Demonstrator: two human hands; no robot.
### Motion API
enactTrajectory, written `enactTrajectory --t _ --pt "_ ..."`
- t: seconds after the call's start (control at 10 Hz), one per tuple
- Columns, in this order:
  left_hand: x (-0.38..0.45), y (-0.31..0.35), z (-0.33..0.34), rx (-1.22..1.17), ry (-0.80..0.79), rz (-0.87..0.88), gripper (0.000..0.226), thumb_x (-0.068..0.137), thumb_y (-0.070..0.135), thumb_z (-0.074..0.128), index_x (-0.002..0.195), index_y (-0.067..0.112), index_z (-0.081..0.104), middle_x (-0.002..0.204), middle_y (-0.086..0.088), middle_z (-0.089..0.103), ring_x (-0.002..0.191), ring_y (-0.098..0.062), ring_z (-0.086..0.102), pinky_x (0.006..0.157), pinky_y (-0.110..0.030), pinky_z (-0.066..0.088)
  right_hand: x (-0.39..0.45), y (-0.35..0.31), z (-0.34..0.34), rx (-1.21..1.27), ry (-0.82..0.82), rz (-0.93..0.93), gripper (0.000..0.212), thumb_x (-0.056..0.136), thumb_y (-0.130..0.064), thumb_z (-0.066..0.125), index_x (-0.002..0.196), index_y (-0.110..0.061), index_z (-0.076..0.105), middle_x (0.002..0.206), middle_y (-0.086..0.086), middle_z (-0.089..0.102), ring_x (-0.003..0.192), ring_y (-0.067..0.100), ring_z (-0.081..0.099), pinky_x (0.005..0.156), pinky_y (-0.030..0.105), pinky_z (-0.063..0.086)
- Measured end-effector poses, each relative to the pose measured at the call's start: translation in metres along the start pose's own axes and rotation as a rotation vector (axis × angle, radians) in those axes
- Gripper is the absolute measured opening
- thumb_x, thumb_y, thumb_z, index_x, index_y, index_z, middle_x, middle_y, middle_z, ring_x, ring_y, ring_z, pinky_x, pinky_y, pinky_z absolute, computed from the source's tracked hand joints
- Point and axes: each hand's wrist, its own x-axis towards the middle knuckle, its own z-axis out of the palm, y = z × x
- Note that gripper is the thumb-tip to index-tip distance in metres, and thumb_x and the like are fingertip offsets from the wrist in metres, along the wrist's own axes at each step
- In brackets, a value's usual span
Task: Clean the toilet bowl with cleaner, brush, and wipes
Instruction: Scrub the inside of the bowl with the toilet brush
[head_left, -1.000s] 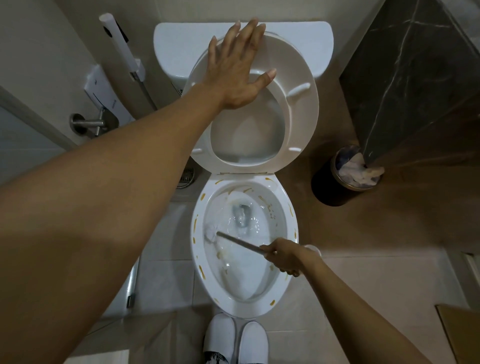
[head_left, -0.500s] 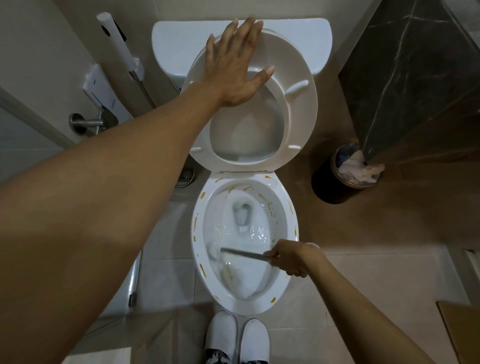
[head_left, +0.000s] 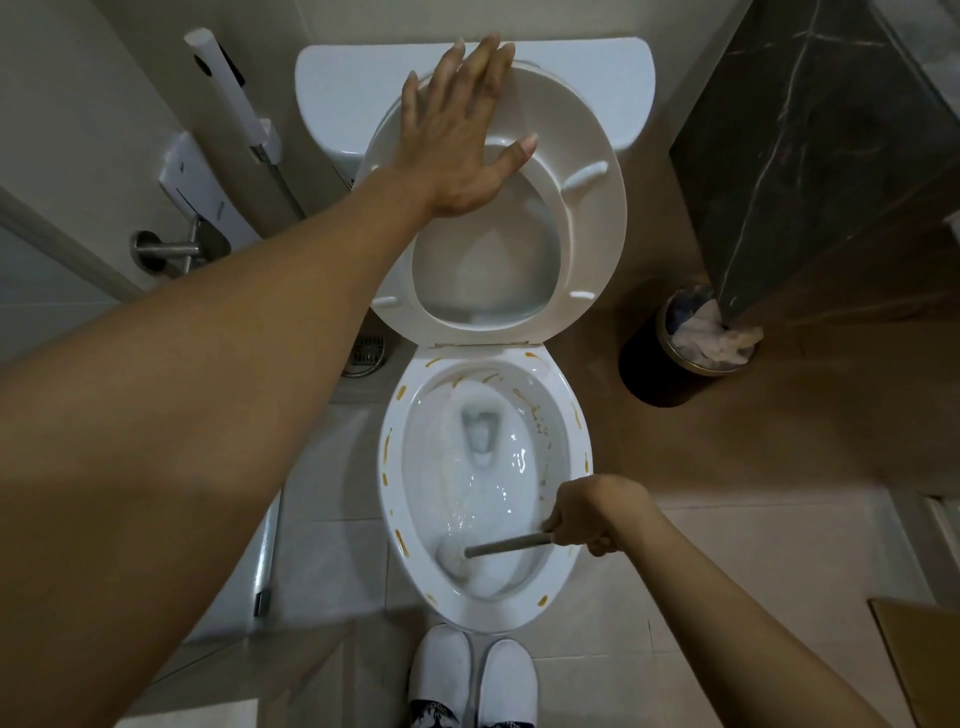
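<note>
The white toilet bowl (head_left: 566, 571) lies below me, its rim dotted with yellow-brown streaks of cleaner, foamy water inside. My right hand (head_left: 587, 517) grips the grey handle of the toilet brush (head_left: 506, 546) at the bowl's right edge; the white brush head presses the near left inner wall. My left hand (head_left: 460, 130) rests flat with straight, spread fingers on the raised seat (head_left: 592, 218), holding it up against the tank (head_left: 343, 88).
A dark round bin (head_left: 670, 364) with crumpled white tissue stands right of the toilet beside a dark marble wall (head_left: 810, 156). A bidet sprayer (head_left: 228, 88) and a holder hang on the left wall. A floor drain (head_left: 366, 356) sits left of the bowl. My white slippers (head_left: 470, 675) touch the bowl's front.
The brush head has swept from the left middle of the bowl down to the near left wall, and my right hand dropped with it. My left hand stays on the seat.
</note>
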Motion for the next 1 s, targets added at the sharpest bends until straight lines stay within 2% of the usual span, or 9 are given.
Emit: enactTrajectory --t 0.2,0.3,0.4,0.5,0.6,0.7,0.8,0.9,1.0 --pt "-0.001 0.002 -0.002 -0.012 -0.004 0.0 0.078 0.093 0.062 0.025 0.152 0.019 -0.003 0.16 -0.003 -0.005 0.147 -0.026 -0.006 0.114 -0.053 -0.004 0.011 0.011 0.032 0.171 0.213 -0.026 0.035 0.101 -0.025 0.04 0.125 -0.01 0.059 0.089 0.004 0.052 0.069 0.018 0.048 0.071 0.03 0.043" --pt "-0.001 0.0 -0.001 -0.008 -0.003 0.003 0.079 0.093 0.062 0.025 0.152 0.018 -0.002 0.16 -0.004 -0.004 0.147 -0.027 -0.005 0.114 -0.054 -0.003 0.003 0.035 0.032 0.297 0.065 0.041 0.035 0.1 -0.032 0.043 0.129 -0.019 0.058 0.067 -0.002 0.048 0.051 0.011 0.044 0.049 0.023 0.04" --pt "-0.001 0.0 -0.001 -0.004 0.001 0.007 0.079 0.092 0.063 0.024 0.152 0.018 -0.002 0.16 -0.004 -0.004 0.147 -0.027 -0.005 0.114 -0.054 -0.003 -0.007 0.053 0.012 0.311 -0.094 0.096 0.034 0.098 -0.03 0.048 0.13 -0.037 0.057 0.057 0.0 0.049 0.033 0.008 0.035 0.038 0.017 0.033" --pt "0.0 0.001 -0.002 -0.013 -0.009 0.005 0.079 0.092 0.063 0.024 0.152 0.018 -0.003 0.16 -0.004 -0.004 0.146 -0.027 -0.005 0.114 -0.054 -0.003 -0.006 0.049 0.006 0.347 -0.06 0.075 0.034 0.098 -0.026 0.048 0.131 -0.033 0.057 0.058 0.0 0.047 0.035 0.009 0.035 0.038 0.019 0.032" --pt "-0.001 0.001 -0.003 -0.023 -0.015 0.005 0.078 0.094 0.061 0.026 0.152 0.019 -0.003 0.16 -0.004 -0.005 0.146 -0.026 -0.006 0.115 -0.054 -0.003 -0.001 0.036 0.022 0.235 0.15 0.031 0.034 0.1 -0.029 0.044 0.128 -0.018 0.059 0.066 -0.004 0.045 0.051 0.009 0.042 0.049 0.022 0.037" --pt "-0.002 0.002 -0.003 -0.017 -0.013 0.008 0.078 0.094 0.061 0.026 0.152 0.018 -0.003 0.16 -0.004 -0.004 0.147 -0.026 -0.006 0.115 -0.054 -0.003 0.0 0.036 0.025 0.29 0.109 0.056 0.03 0.1 -0.031 0.044 0.12 -0.017 0.061 0.062 -0.004 0.045 0.046 0.009 0.04 0.042 0.019 0.034" --pt "-0.002 0.002 -0.003 -0.009 -0.004 0.007 0.078 0.094 0.061 0.026 0.152 0.018 -0.003 0.16 -0.004 -0.004 0.147 -0.027 -0.005 0.115 -0.054 -0.003 -0.003 0.042 0.009 0.383 -0.019 0.097 0.031 0.098 -0.021 0.046 0.123 -0.03 0.062 0.056 -0.003 0.044 0.038 0.009 0.033 0.039 0.018 0.029" --pt "-0.002 0.002 -0.004 -0.016 -0.006 0.002 0.077 0.094 0.061 0.025 0.152 0.018 -0.003 0.16 -0.003 -0.005 0.147 -0.026 -0.006 0.115 -0.054 -0.003 -0.001 0.038 0.008 0.382 -0.003 0.098 0.032 0.099 -0.021 0.043 0.125 -0.028 0.06 0.06 -0.003 0.045 0.045 0.01 0.034 0.045 0.02 0.03" --pt "-0.002 0.001 -0.004 -0.015 -0.009 0.008 0.077 0.094 0.061 0.025 0.152 0.018 -0.003 0.16 -0.003 -0.005 0.147 -0.026 -0.006 0.115 -0.055 -0.003 -0.002 0.037 0.006 0.37 -0.02 0.122 0.031 0.098 -0.024 0.047 0.126 -0.03 0.06 0.059 -0.004 0.045 0.041 0.009 0.034 0.041 0.019 0.031"
